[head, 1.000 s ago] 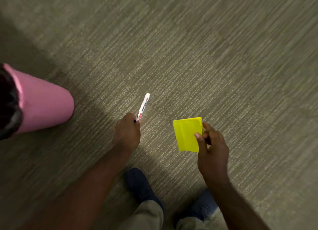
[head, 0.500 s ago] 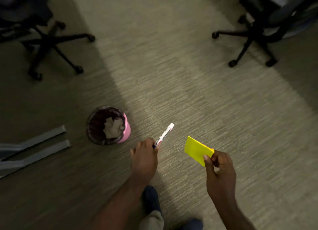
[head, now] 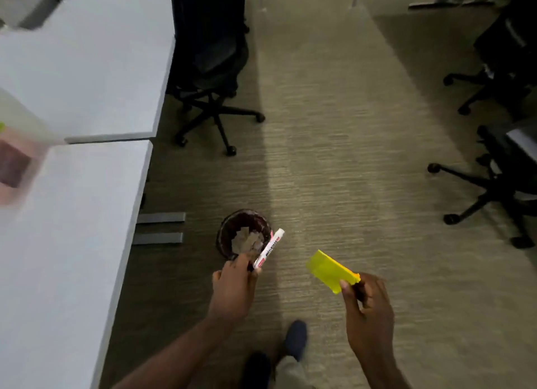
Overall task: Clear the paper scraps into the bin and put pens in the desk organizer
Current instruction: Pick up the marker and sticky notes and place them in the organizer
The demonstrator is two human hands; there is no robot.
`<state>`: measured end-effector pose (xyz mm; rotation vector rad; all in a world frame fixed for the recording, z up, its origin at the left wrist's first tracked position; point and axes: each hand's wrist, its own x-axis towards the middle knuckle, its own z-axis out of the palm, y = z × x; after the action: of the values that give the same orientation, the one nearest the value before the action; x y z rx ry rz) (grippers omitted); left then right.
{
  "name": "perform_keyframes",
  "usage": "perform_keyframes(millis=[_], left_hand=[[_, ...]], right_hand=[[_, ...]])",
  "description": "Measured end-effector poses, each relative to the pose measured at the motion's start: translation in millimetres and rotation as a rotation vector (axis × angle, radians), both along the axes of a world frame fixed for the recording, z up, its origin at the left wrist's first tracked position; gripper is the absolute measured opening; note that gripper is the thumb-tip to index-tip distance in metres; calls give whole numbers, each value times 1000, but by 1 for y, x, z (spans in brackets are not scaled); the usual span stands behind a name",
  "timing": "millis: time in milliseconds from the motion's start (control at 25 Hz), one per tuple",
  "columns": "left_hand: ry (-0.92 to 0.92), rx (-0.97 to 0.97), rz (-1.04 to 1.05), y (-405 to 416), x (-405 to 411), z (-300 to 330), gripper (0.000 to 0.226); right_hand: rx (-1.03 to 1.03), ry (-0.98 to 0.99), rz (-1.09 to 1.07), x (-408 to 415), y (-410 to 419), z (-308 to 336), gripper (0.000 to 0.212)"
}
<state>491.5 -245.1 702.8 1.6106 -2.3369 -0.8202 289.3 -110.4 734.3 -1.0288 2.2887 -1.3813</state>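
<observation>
My left hand (head: 234, 287) grips a white marker pen (head: 268, 247) by its lower end, its tip pointing up and to the right. The pen's tip overlaps the rim of a pink bin (head: 244, 233) with a dark liner, which stands on the carpet and holds crumpled paper scraps (head: 247, 239). My right hand (head: 367, 307) pinches a yellow piece of paper (head: 329, 268) by its corner, to the right of the bin. A blurred pink organizer (head: 13, 164) sits on the white desk (head: 72, 228) at the far left.
A second white desk (head: 87, 68) lies behind the first. A black office chair (head: 209, 68) stands beside it, and two more chairs (head: 499, 173) are at the right. Grey desk feet (head: 159, 227) lie left of the bin. My shoes (head: 295, 339) are below.
The view has risen from the floor, bringing the desks and chairs into sight. Both hands keep their hold; the pen now sits over the bin's rim.
</observation>
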Motion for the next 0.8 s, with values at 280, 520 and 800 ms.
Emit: perform_keyframes(millis=[280,520,800], left_hand=[[53,-38,334,-19,37,42,15],[185,-199,800,-15,108,73,14],[363,-399,1066,-23,189,76,15]], right_hand=[[-1,-169,114,-2,-54,3,8],[80,-163,565,32,-140,10,12],[5,-63,848,130,-213,32,22]])
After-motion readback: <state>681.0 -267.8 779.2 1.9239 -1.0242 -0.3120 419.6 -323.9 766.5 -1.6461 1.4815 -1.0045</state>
